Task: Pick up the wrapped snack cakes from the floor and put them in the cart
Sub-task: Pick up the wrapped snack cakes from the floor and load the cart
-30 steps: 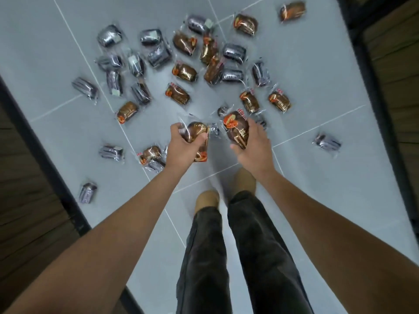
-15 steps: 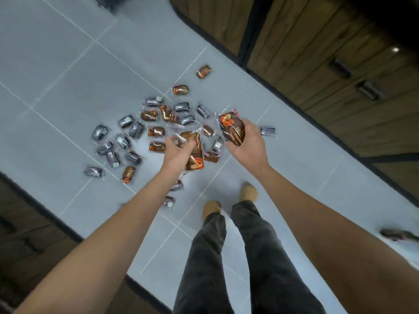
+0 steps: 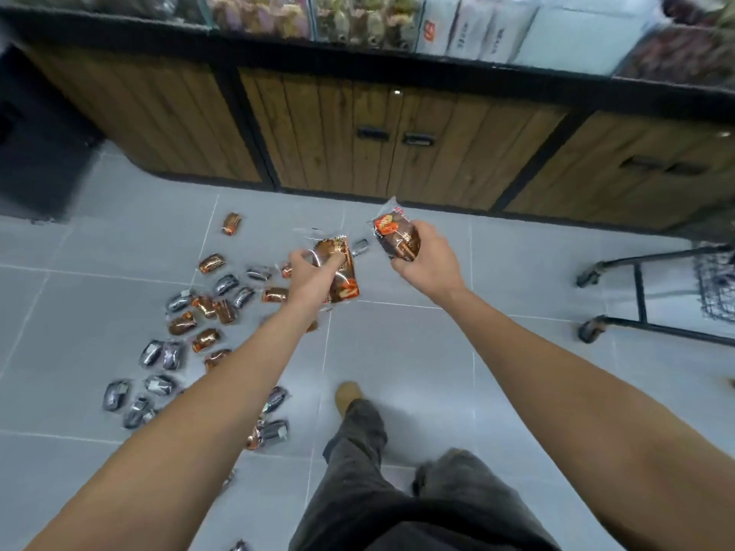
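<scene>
Snack cakes (image 3: 274, 429) are lying nearest you beside your leading shoe (image 3: 348, 393), and more are spreading away to your left across the grey floor (image 3: 397, 351), loose and flat where they are easy to pinch up. Above that scatter your left hand (image 3: 314, 278) is clenching around a brown-and-orange cake (image 3: 348, 286), the fingers wrapping it from the side so that it is hanging lengthwise. Your right hand (image 3: 427, 264) is grasping a second cake (image 3: 395, 236) by its lower end, leaving the printed top sticking out. You are carrying both well clear of the floor, probably so one trip is serving for two. The cart (image 3: 716, 288) is standing off to your right with only its edge showing, well apart from both hands, so you are likely needing to turn toward it. Beyond everything, the wooden cabinet (image 3: 397, 153) is running along the aisle.
</scene>
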Motion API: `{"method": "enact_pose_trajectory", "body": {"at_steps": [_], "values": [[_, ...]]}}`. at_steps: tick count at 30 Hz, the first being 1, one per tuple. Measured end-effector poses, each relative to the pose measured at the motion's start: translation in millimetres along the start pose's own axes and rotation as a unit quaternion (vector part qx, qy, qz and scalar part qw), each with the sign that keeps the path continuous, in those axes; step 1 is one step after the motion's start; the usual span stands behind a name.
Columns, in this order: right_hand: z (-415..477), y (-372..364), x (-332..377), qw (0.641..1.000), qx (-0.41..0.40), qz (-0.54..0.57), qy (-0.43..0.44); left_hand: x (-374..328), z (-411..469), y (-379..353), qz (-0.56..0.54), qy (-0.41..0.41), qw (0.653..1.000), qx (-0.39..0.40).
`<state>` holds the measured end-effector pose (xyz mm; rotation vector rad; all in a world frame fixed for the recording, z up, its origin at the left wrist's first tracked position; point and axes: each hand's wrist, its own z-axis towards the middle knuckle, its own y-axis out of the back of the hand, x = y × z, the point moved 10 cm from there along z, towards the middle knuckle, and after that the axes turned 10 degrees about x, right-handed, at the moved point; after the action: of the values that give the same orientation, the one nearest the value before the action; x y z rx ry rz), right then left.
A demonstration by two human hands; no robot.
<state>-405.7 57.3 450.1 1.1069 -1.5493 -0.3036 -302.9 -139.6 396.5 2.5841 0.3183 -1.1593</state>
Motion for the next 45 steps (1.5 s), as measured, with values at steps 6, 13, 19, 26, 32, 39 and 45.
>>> {"method": "enact_pose_trajectory", "body": {"at_steps": [6,13,19,26,32,39,45], "values": [[-82.5,79.0,-101.1,0.995,-0.073,0.041,-0.058,-30.6,-47.9,-127.4,0.051,-0.057,0.994,0.074],[-206.0,155.9,-220.7,0.98,-0.144,0.083,-0.109,-18.6,-135.0,-272.0,0.096,-0.079,0.984,0.124],[-305.8,224.5,-310.1,0.961,-0.212,0.099,-0.147,-3.3,-198.6,-393.7,0.108,-0.094,0.97,0.196],[-386.7,288.6,-394.5,0.937,-0.269,0.124,-0.187,-12.1,-255.2,-517.5,0.138,-0.129,0.946,0.262],[-415.0,338.0,-454.0,0.921,-0.3,0.13,-0.213,-29.2,-277.1,-607.4,0.185,-0.156,0.918,0.315],[-396.3,407.3,-513.3,0.918,-0.304,0.116,-0.228,-59.3,-263.0,-710.9,0.213,-0.156,0.902,0.343],[-359.1,470.3,-564.3,0.919,-0.286,0.118,-0.245,-96.1,-235.8,-797.6,0.23,-0.151,0.895,0.35]]}}
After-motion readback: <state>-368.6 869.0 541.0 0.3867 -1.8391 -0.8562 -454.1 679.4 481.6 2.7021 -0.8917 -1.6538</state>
